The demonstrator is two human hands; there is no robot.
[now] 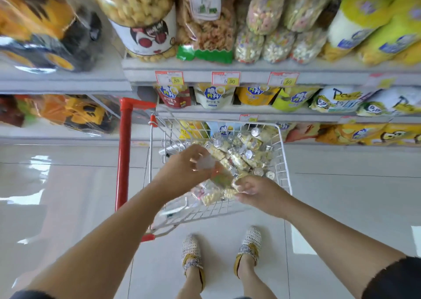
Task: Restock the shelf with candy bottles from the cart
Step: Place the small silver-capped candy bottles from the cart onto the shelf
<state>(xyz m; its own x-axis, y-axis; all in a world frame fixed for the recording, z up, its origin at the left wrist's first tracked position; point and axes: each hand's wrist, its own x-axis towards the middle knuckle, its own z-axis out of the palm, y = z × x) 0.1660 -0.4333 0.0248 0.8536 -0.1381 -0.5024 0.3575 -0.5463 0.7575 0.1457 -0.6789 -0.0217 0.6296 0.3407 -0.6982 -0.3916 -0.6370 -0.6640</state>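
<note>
A white wire cart (pixel 284 161) with a red frame stands below me, holding several clear candy bottles (pixel 241 152) with silver caps. My left hand (pixel 182 168) grips one blurred candy bottle (pixel 218 177) by its cap end, just above the pile. My right hand (pixel 257 191) is low in the cart's near right corner, fingers curled around another bottle (pixel 227 193) lying there. The shelf (pixel 227 73) with red price tags runs across the top, stocked with snack bags and tubs.
Lower shelves (pixel 273 114) behind the cart carry bags of chips. A second shelving unit (pixel 57 86) at the left holds orange and black packs. The cart's red upright (pixel 124 152) stands left of my left arm. My feet are on glossy tile below.
</note>
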